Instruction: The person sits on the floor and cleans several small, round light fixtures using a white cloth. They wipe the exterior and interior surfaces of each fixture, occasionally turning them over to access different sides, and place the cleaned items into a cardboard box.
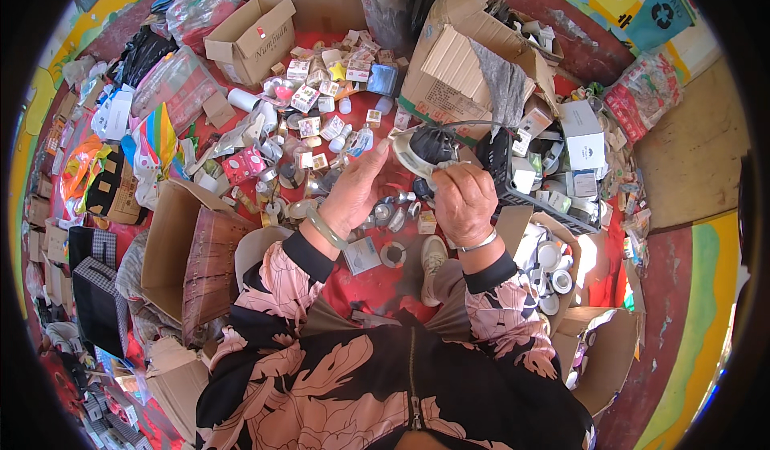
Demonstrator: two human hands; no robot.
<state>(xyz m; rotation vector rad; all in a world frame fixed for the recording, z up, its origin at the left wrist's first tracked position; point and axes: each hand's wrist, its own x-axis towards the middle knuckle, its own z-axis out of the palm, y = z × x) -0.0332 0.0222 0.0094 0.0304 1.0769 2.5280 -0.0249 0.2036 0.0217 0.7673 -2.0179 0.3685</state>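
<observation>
My right hand point(467, 203) is closed on the near edge of a round, white-rimmed item with a dark middle point(433, 143), perhaps a lamp fitting. A thin black cable point(473, 123) arches from it to the right. My left hand point(353, 192) has its fingers stretched out, with the tips by the left side of the rim; whether they touch it I cannot tell. Below the hands lie a small white box point(362, 256), a ring-shaped part point(393, 255) and several metal lamp parts. Small printed boxes point(305, 99) and bulbs are heaped beyond them on red ground.
A black crate point(553, 219) of boxes stands at the right, behind it a large torn carton point(461, 73). An open carton point(545, 302) of white round fittings is near my right forearm. Another carton point(172, 241) stands open at the left. A brown carton point(253, 39) sits at the back.
</observation>
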